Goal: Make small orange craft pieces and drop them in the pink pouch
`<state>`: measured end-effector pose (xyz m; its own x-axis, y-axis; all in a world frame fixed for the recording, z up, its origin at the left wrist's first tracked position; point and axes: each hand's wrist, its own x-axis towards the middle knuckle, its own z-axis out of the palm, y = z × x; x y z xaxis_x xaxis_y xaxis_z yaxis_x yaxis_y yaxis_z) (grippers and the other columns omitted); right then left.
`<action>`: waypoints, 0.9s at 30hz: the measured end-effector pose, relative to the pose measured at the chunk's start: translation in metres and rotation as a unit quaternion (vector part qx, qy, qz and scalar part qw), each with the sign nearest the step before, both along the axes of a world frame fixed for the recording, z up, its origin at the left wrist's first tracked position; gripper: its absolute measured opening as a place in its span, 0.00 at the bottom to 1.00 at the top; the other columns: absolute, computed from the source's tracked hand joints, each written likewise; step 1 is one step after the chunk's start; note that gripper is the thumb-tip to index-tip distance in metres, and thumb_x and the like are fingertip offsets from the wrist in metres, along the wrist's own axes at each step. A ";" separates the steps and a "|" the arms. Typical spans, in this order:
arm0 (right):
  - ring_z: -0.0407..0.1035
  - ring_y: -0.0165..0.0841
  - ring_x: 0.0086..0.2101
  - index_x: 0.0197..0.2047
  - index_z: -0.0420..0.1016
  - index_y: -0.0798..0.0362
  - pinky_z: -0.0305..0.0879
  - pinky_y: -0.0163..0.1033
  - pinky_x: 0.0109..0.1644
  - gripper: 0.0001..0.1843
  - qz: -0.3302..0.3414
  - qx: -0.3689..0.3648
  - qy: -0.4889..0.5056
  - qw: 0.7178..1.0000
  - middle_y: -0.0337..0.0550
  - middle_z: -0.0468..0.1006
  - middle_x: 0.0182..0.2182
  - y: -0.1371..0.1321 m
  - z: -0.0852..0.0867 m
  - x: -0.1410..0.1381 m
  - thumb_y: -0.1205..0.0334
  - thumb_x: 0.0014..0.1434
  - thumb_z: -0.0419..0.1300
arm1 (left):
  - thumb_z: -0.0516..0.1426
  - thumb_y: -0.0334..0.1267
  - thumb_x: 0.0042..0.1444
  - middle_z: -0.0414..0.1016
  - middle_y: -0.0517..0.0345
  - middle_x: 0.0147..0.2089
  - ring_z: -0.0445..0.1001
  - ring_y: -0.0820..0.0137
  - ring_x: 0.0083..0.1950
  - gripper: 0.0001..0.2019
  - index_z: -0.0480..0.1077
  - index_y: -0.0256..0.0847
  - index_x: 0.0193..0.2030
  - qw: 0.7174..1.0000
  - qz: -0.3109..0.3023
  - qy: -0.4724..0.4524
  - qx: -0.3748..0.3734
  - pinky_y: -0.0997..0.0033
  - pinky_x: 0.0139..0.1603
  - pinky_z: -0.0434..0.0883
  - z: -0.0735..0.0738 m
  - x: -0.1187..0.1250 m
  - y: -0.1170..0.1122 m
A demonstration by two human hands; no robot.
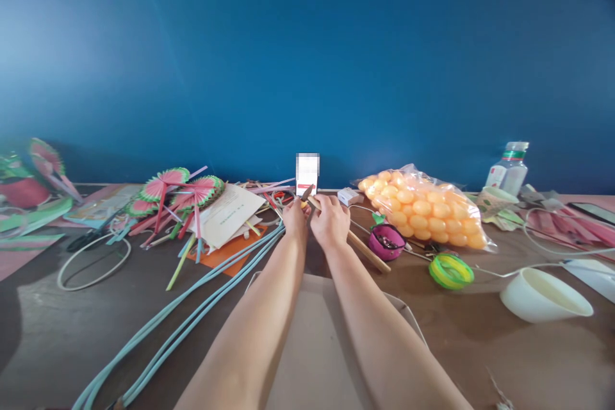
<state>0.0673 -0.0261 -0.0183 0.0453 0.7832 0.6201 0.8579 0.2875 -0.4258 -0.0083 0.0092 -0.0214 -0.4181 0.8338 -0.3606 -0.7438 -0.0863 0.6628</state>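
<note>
Both my arms reach forward over the brown table (480,339). My left hand (295,218) is closed in a pinch on a small dark-tipped tool (306,193), too small to name. My right hand (330,220) is closed around the upper end of a wooden stick (368,252) that slants down to the right. The two hands nearly touch, just in front of a small white and red box (307,174) standing by the blue wall.
Left: pink and green paper fans (180,191), coloured strips, a white paper sheet (225,213), light blue tubes (192,307), a wire ring (93,262). Right: a bag of orange balls (425,208), a magenta cup (387,241), a green-yellow roll (450,270), a white bowl (545,295), a bottle (509,170).
</note>
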 end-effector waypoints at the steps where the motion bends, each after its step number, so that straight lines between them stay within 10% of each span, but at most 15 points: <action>1: 0.71 0.38 0.45 0.51 0.76 0.47 0.57 0.44 0.53 0.20 0.005 -0.003 -0.002 1.000 0.45 0.78 0.47 0.000 0.000 0.000 0.69 0.58 0.55 | 0.56 0.32 0.61 0.71 0.57 0.26 0.72 0.76 0.24 0.04 0.69 0.35 0.34 1.000 -0.001 -0.004 -0.003 0.77 0.31 0.71 0.000 0.000 0.000; 13: 0.71 0.39 0.46 0.52 0.75 0.46 0.59 0.44 0.53 0.20 -0.001 -0.045 -0.012 0.999 0.45 0.76 0.48 -0.002 0.003 0.002 0.68 0.59 0.53 | 0.58 0.32 0.59 0.71 0.57 0.26 0.71 0.76 0.23 0.04 0.69 0.35 0.33 1.000 0.018 0.021 -0.012 0.77 0.30 0.71 0.003 -0.001 0.000; 27: 0.73 0.44 0.48 0.53 0.75 0.48 0.66 0.44 0.47 0.19 -0.024 -0.294 -0.073 0.953 0.52 0.76 0.49 0.000 0.005 0.010 0.65 0.61 0.53 | 0.57 0.35 0.57 0.70 0.60 0.27 0.70 0.77 0.26 0.06 0.70 0.34 0.40 0.989 0.088 0.119 -0.030 0.75 0.32 0.71 -0.004 -0.007 0.005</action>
